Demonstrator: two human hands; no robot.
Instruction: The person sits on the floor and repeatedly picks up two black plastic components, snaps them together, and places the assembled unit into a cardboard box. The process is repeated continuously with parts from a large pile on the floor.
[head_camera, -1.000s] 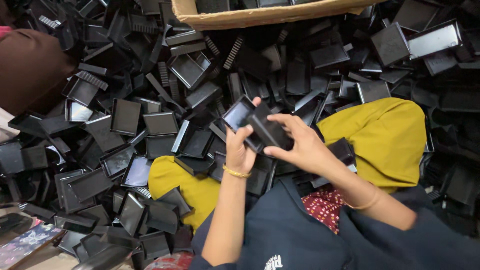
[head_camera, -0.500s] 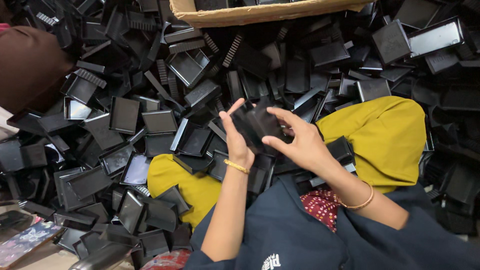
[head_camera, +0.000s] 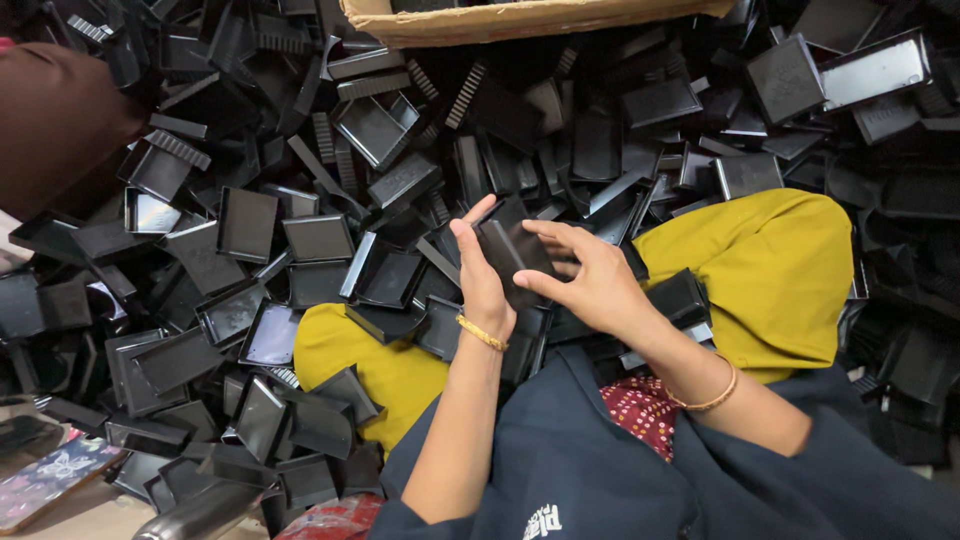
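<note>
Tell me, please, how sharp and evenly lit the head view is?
Head view: sharp on both hands, left and right, gripping a black part; soft light, pale sheen on the trays; corners darker, edges slightly bent by the wide lens.

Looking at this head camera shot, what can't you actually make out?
- Black plastic piece, head view: the left hand and right hand cover its edges, so its full shape is unclear.
- Cardboard box: cut off by the top edge, contents unseen.
- Floor under the heap of black trays: buried.
</note>
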